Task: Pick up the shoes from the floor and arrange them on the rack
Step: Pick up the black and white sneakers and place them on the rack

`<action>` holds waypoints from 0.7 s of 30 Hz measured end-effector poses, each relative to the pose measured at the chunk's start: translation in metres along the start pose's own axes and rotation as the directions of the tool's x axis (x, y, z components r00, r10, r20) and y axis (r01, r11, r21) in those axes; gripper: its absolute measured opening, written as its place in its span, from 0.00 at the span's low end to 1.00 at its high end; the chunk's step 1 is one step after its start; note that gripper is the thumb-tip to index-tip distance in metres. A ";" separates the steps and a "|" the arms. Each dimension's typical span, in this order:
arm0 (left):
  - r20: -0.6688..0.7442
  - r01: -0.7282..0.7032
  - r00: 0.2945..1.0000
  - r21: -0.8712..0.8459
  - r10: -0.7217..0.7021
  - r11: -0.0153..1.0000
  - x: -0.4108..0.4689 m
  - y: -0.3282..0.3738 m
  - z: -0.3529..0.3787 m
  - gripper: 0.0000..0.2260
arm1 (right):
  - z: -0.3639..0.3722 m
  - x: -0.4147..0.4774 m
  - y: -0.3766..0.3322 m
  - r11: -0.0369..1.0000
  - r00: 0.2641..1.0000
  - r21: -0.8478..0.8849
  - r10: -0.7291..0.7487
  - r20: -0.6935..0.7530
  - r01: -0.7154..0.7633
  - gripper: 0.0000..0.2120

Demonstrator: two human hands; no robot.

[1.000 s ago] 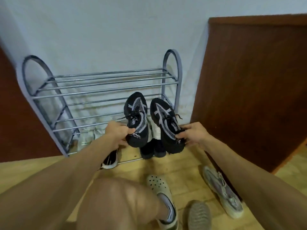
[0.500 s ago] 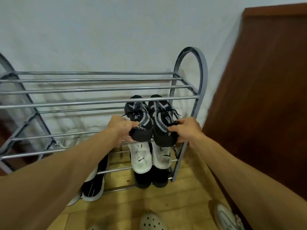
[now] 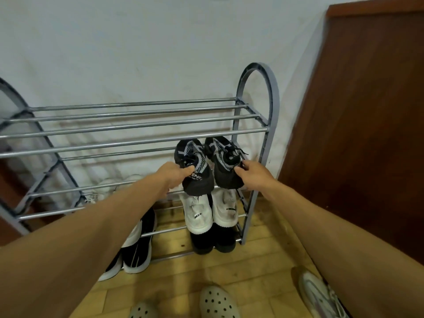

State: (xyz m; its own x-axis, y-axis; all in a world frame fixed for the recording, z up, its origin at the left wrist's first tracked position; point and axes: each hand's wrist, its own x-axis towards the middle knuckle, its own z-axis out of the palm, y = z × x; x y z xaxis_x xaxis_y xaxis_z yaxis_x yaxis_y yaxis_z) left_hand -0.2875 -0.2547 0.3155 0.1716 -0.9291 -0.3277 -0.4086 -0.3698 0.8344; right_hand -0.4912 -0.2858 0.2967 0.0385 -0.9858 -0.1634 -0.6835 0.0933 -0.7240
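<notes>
Rack fills more of view than a second ago; person closer. Black pair moved from mid-air onto second shelf, right end, above white pair.

Left hand pinches left shoe heel; right hand pinches right shoe heel.

Placement nearly done; grey shoe left on floor.

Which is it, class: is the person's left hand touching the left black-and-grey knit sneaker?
Touching. The head view shows the left hand with fingers curled into the left black-and-grey knit sneaker collar.
</notes>
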 end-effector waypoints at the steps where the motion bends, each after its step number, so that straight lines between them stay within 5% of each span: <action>1: -0.011 -0.027 1.000 -0.020 0.027 0.999 -0.010 0.003 0.000 0.18 | -0.003 -0.011 -0.001 0.999 1.000 -0.018 -0.028 -0.007 0.028 0.16; 5: -0.070 -0.143 0.987 -0.022 0.141 0.989 -0.059 0.020 0.005 0.14 | -0.024 -0.065 0.000 0.994 0.997 -0.077 -0.076 0.023 0.078 0.20; 11: 0.062 -0.249 0.967 0.058 0.246 0.967 -0.162 0.027 0.038 0.02 | -0.057 -0.166 0.015 0.982 0.987 -0.163 -0.076 0.140 0.099 0.16; 21: 0.317 -0.269 0.920 0.091 0.228 0.959 -0.308 -0.004 0.124 0.20 | -0.081 -0.310 0.100 0.984 0.976 -0.114 0.151 0.159 -0.134 0.16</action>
State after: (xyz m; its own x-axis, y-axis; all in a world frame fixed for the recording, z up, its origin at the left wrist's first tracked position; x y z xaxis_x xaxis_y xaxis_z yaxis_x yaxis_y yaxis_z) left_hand -0.4500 0.0318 0.3580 -0.2196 -0.9426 -0.2515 -0.5197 -0.1052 0.8479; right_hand -0.6305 0.0179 0.3298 0.0501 -0.9256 -0.3751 -0.7608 0.2079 -0.6148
